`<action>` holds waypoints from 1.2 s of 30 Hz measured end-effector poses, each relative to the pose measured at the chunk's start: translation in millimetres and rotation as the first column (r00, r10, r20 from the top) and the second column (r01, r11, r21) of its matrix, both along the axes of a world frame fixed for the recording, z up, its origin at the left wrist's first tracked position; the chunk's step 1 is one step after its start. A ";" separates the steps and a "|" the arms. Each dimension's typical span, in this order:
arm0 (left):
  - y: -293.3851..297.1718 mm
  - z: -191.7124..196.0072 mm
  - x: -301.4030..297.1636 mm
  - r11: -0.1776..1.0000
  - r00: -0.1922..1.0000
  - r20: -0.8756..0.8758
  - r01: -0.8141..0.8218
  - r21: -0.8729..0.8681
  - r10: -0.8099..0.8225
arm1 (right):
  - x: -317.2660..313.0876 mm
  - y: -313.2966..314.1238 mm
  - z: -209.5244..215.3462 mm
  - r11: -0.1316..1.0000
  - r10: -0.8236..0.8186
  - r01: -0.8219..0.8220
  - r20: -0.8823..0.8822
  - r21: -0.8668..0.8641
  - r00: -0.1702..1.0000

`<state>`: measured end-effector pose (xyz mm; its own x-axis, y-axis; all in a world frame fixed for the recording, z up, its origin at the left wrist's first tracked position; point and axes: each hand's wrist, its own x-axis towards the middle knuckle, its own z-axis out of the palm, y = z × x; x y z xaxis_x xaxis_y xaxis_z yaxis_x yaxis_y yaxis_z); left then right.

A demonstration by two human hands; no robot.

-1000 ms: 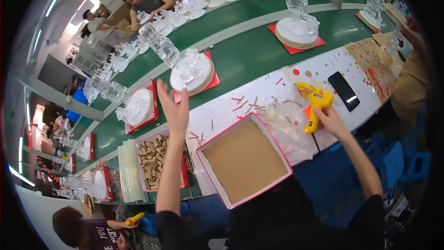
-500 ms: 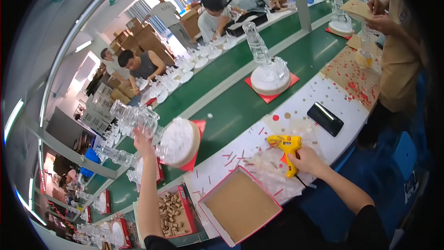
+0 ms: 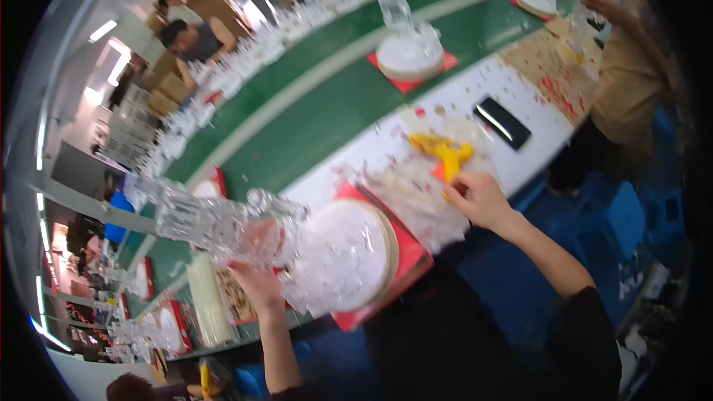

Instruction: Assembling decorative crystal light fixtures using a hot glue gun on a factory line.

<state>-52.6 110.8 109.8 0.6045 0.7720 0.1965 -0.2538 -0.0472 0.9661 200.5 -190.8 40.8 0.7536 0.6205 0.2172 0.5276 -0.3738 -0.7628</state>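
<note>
My left hand (image 3: 258,286) is closed round a clear plastic tower-shaped piece (image 3: 200,219), its fingers showing blurred through the plastic. The tower lies tilted to the left. Its round white base (image 3: 349,252) has a tan edge and faces me, with a red square (image 3: 408,260) behind it, at the near edge of the table. My right hand (image 3: 481,199) is closed at the lower end of the handle of a yellow glue gun (image 3: 451,154), which lies over crumpled clear plastic film (image 3: 416,197).
A black phone (image 3: 503,123) lies on the white tabletop. Another clear tower on a round base (image 3: 410,56) stands on the green belt (image 3: 319,115). A bundle of pale sticks (image 3: 208,301) is at the left. A co-worker's hands (image 3: 605,0) hold a tan board at the far right.
My left hand has brought the clear tower and its round base toward me and right, over where the open brown-bottomed box was seen. My right hand has moved lower on the glue gun's handle.
</note>
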 end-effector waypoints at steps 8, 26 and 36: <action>-14.1 -49.9 -21.7 0.947 0.923 -0.218 -0.295 0.125 0.317 | -75.4 18.5 -7.2 0.915 0.402 -0.370 -0.377 0.157 0.834; -1.0 -97.4 -25.3 0.911 0.982 -0.182 0.111 0.397 -0.041 | -122.9 21.2 -22.2 0.903 0.412 -0.394 0.085 -0.172 0.907; 95.5 -182.8 -24.7 0.589 0.744 -0.633 0.615 0.524 -0.215 | -59.2 147.1 -2.9 0.832 0.553 -0.555 -0.095 0.008 0.827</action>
